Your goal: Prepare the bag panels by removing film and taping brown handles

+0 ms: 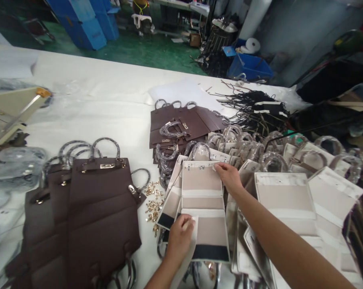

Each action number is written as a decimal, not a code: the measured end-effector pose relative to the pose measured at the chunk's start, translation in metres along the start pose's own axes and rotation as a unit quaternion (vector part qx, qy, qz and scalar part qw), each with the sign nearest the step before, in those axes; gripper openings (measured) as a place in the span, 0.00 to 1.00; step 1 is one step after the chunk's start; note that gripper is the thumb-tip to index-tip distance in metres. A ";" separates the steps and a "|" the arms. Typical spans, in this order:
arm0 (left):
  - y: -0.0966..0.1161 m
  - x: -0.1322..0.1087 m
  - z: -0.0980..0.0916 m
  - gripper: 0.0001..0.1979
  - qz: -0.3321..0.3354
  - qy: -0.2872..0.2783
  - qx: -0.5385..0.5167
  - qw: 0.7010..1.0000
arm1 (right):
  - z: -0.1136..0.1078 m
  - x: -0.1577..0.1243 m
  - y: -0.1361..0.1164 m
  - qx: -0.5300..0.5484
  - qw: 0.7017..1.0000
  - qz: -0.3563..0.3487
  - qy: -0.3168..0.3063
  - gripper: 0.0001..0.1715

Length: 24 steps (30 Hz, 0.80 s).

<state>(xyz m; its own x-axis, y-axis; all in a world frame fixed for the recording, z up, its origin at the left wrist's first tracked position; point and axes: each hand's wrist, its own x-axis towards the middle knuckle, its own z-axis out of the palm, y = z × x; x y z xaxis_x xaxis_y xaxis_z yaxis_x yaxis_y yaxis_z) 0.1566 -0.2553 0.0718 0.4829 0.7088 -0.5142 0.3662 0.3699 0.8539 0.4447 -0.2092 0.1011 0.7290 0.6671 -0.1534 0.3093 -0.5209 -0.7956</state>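
Observation:
An unfolded handbag panel (202, 188) lies inner side up in front of me, with a beige lining, white strips, a black band near its lower edge and metal fittings along the top. My left hand (180, 237) pinches a long off-white strip (192, 245) that hangs down over the panel's lower left. At the panel's upper right corner, my right hand (228, 176) is closed, thumb and finger together on a small whitish piece beside the fittings. Whether that piece is tape cannot be made out. More panels lie underneath.
Dark brown handbag panels (105, 208) with wrapped handles overlap at left; another brown stack (196, 122) lies farther back. Small gold metal parts (153, 206) are scattered between. Beige panels (285, 196) crowd the right side. Black cords (250, 106) lie behind, and a cream machine (11, 112) stands far left.

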 end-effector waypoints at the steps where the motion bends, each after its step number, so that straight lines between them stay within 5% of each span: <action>1: -0.004 0.000 0.000 0.10 -0.002 -0.003 -0.005 1.000 | 0.005 0.004 0.005 -0.016 1.000 -0.009 0.004 0.22; 6: -0.019 0.000 0.001 0.09 -0.008 -0.003 -0.003 1.000 | 0.025 0.009 0.024 -0.053 0.997 -0.026 0.048 0.20; 9: -0.026 0.001 0.004 0.12 0.008 0.015 -0.001 1.000 | 0.030 0.011 0.030 -0.048 0.994 -0.018 0.094 0.34; 11: -0.029 -0.001 0.006 0.18 0.006 0.032 -0.005 0.999 | 0.030 0.015 0.031 -0.029 0.994 0.000 0.107 0.42; 16: -0.016 -0.018 0.002 0.33 -0.018 0.046 -0.024 0.998 | 0.025 0.019 0.023 0.025 0.997 0.030 0.071 0.37; 24: 0.019 -0.070 -0.021 0.14 0.032 0.051 -0.091 0.994 | 0.029 -0.064 0.030 0.053 0.998 0.004 -0.013 0.32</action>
<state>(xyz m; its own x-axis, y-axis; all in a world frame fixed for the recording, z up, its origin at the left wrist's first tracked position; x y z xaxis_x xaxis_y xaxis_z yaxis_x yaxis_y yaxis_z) 0.1137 -0.2851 0.1256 0.4146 0.7877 -0.4557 0.1825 0.4186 0.8896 0.3897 -0.2519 0.0704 0.7148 0.6772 -0.1746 0.2355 -0.4681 -0.8517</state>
